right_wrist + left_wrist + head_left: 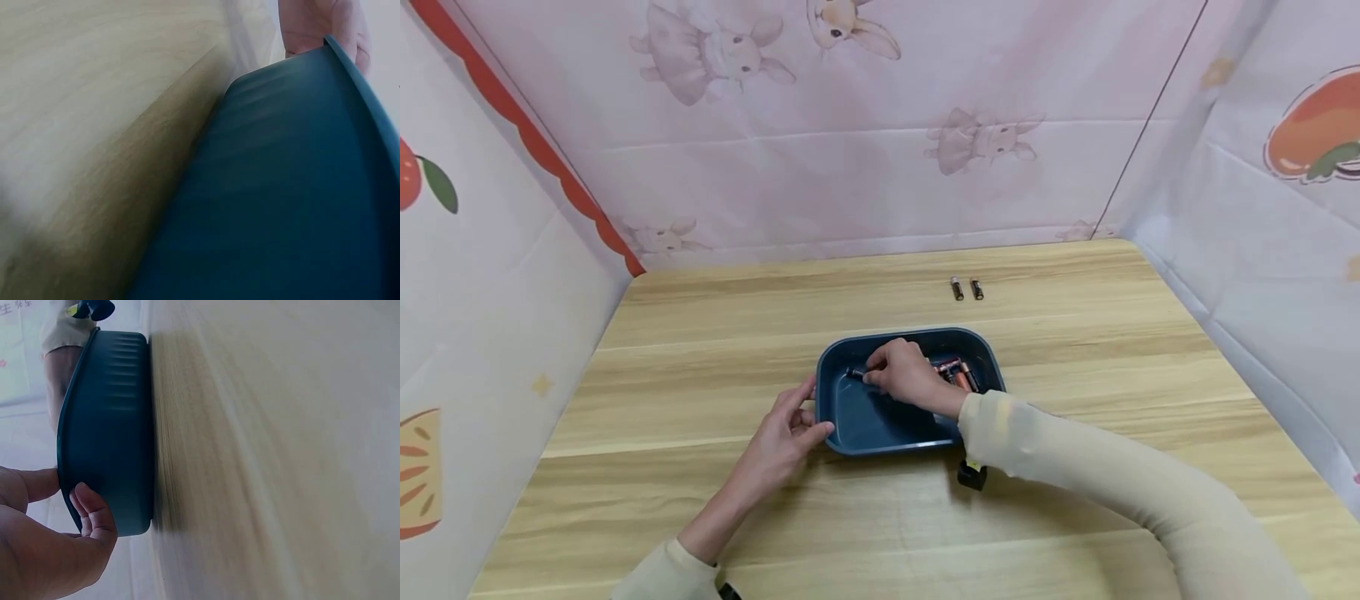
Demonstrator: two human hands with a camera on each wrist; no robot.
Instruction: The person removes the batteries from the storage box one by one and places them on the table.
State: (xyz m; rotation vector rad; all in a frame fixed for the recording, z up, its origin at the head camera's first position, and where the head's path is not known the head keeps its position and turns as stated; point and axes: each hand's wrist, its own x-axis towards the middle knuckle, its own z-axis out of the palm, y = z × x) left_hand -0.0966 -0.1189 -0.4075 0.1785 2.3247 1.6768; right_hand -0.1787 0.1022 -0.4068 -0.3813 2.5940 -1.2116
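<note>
A dark blue plastic tub (865,421) stands on the wooden table. My left hand (782,437) grips its left end, with the thumb at the rim and curled fingers against the outer wall, as the left wrist view shows. Inside the tub, my right hand (910,379) pinches a black battery (854,372) between thumb and fingertips, near the far left part. Several batteries (962,377) with black and copper-coloured casings lie in a pile at the tub's right end, partly hidden by the right hand. The right wrist view shows mostly the tub's outer wall (281,175).
Two batteries (966,288) lie side by side on the table (737,317) behind the tub. A black wrist camera (972,476) hangs under the right sleeve, by the tub's near right corner. Printed fabric walls (850,183) stand behind and at both sides.
</note>
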